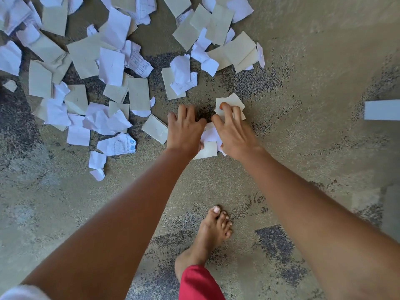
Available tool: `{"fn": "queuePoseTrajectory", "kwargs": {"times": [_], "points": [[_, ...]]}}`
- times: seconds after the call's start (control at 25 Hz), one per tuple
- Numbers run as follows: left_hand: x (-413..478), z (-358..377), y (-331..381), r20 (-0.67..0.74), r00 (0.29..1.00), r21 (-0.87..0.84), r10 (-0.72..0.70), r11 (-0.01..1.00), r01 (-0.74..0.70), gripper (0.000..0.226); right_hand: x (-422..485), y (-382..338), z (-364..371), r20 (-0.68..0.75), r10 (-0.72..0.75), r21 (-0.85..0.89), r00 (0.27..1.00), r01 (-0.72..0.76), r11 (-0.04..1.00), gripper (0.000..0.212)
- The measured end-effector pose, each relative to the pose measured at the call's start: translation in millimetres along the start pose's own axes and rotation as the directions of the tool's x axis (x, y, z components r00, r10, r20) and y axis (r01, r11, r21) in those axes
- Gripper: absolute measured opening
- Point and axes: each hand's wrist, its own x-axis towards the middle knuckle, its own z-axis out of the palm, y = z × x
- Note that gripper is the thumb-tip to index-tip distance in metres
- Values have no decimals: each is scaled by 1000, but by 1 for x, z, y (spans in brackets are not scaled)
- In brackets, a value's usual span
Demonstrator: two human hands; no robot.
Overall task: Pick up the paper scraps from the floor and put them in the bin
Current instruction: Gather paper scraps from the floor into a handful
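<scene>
Your right hand (233, 133) curled its fingers over a few cream and white torn paper scraps (232, 99), gripping them against the mottled grey-beige carpet floor (303, 61). Your left hand (185, 131) lay spread-fingered beside it, holding nothing I could see. Lifted by so shallow a pinch, the loose sheets could fan and slip, especially with the bin out of view.

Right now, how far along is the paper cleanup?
Done: nothing provable; no bin is in view, though the carpet around the foot has no scraps. In hand: the right hand grips cream scraps, and the left hand rests against a small bundle between the hands. Left: most of it, the big scatter of scraps ahead.
</scene>
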Motion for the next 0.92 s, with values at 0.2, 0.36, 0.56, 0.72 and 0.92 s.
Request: {"fn": "queuePoseTrajectory", "kwargs": {"times": [0.2, 0.36, 0.56, 0.72, 0.92], "points": [[-2, -2, -6, 47, 997, -60, -62, 996, 65, 48, -3, 13, -4, -25, 14, 215, 1000, -9, 976, 112], [-4, 0, -6, 97, 994, -61, -57, 996, 63, 69, 10, 39, -17, 88, 55, 136, 995, -67, 988, 138], [-6, 4, 9, 77, 989, -101, -126, 986, 134, 65, 19, 29, -18, 170, 25, -47, 985, -18, 999, 139], [-9, 8, 12, 67, 986, -158, -150, 974, 159, 50, 12, 10, -8, 120, 44, 6, 992, -45, 999, 119], [-14, 9, 10, 58, 996, -184, -64, 980, 74, 36, 5, 8, -9, 142, 29, 109, 989, -45, 993, 88]]}}
